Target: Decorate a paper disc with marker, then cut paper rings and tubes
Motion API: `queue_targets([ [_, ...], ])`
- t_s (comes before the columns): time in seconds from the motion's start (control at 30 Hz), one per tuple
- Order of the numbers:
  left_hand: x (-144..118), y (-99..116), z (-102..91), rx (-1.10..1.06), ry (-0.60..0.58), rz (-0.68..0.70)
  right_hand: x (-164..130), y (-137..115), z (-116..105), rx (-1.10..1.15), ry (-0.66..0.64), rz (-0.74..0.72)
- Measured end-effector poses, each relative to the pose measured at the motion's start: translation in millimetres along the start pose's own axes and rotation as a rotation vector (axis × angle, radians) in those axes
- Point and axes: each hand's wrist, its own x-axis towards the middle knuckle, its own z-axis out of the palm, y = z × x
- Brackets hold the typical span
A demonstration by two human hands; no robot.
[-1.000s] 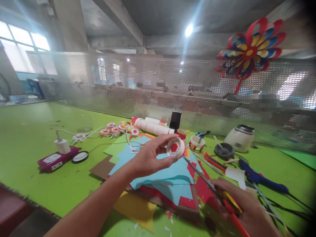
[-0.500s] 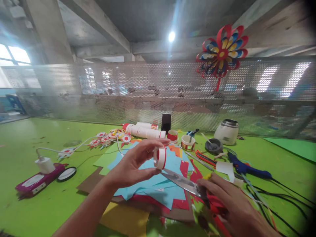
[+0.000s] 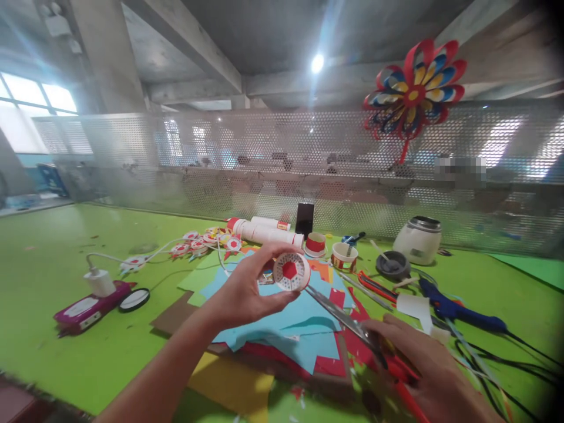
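Observation:
Between thumb and fingers, my left hand [image 3: 247, 288] grips a short round paper cup piece [image 3: 291, 272]. Its white face, with a red centre and printed marks, is turned toward me. My right hand [image 3: 423, 358] is closed around the red handles of a pair of scissors [image 3: 343, 317]. The blades point up and left, their tips close to the lower right rim of the cup piece; I cannot tell whether they touch. Below both hands lie light blue paper sheets [image 3: 282, 329], with red scraps and brown cardboard under them.
White paper tubes [image 3: 264, 232], a black phone [image 3: 305, 220] and paper cups [image 3: 345, 256] stand behind. A blue glue gun [image 3: 462, 308] and cables lie right, near a white jar [image 3: 418, 241]. Left are a purple power strip [image 3: 92, 308] and flower-like paper pieces [image 3: 198, 244].
My left hand has turned the cup piece so its round patterned face shows instead of its side. The scissors' tips remain near its rim. The whole view has shifted slightly.

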Motion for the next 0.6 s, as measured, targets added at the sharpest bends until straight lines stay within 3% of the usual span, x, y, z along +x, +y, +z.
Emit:
queue_targets([
  [0.1, 3.5, -2.0, 2.9, -0.074, 0.034, -0.134, 4.7, -0.5, -0.3, 0.077, -0.046, 0.080],
  [0.27, 10.8, -13.4, 12.7, -0.792, 0.031, -0.383, 7.9, 0.8, 1.1, 0.168, 0.038, 0.139],
  [0.37, 13.0, -17.7, 18.9, -1.115, 0.098, -0.514, 5.5, 4.8, 4.2, 0.229, 0.048, 0.180],
  [0.6, 14.4, -20.7, 28.6, -1.262, 0.232, -0.681, 9.6, 1.4, 4.6, 0.362, -0.052, 0.284],
])
